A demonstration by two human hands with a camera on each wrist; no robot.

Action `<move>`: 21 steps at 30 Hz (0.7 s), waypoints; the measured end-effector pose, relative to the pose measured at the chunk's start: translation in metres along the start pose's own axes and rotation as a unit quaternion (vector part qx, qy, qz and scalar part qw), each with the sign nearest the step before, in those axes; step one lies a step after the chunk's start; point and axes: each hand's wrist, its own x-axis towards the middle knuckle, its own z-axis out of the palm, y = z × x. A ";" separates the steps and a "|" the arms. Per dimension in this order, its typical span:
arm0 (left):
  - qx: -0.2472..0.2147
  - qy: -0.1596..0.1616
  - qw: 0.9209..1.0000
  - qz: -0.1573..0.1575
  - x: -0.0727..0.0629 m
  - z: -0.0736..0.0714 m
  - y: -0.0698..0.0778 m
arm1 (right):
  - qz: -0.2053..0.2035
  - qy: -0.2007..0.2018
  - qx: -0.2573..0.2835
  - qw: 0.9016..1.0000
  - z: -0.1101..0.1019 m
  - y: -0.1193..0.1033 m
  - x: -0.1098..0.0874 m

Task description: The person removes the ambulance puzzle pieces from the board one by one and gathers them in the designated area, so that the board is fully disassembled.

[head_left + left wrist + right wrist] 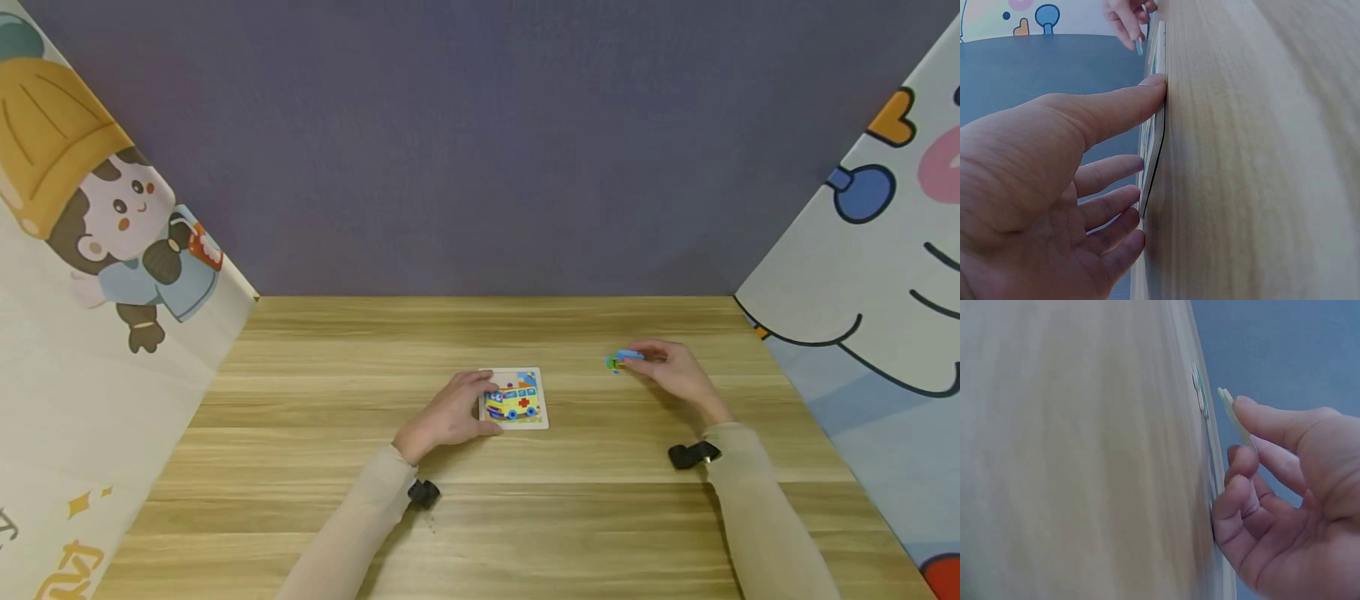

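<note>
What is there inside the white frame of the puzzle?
A yellow vehicle picture with a red cross shows inside the white frame; the left hand hides what lies under its fingers.

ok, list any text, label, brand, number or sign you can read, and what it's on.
No readable words, brands or numbers.
Sign: a red cross on the yellow van pictured on the puzzle board.
Orange lettering, left wall: stylised and cut off, unreadable.
Grey lettering, same wall: cut off by the frame edge, unreadable.

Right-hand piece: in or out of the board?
Out: the right hand pinches the piece well away from the board.
</note>
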 end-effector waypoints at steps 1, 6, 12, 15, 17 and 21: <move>0.000 0.000 1.000 0.000 0.000 0.000 0.000 | -0.002 0.001 -0.005 1.000 -0.001 0.001 0.000; 0.001 0.000 1.000 0.001 0.000 0.000 0.001 | -0.009 0.001 -0.036 0.999 -0.006 0.007 -0.001; 0.001 0.000 1.000 0.000 0.000 0.000 0.001 | -0.021 -0.009 -0.072 0.997 -0.010 0.012 0.000; 0.000 0.000 1.000 0.000 -0.001 0.000 0.001 | -0.024 -0.017 -0.082 0.996 -0.010 0.013 0.000; 0.000 0.000 1.000 0.000 -0.001 0.000 0.001 | -0.026 -0.023 -0.087 0.996 -0.010 0.014 0.000; 0.003 -0.002 1.000 0.000 -0.001 0.000 0.000 | -0.031 -0.031 -0.096 0.994 -0.010 0.014 0.001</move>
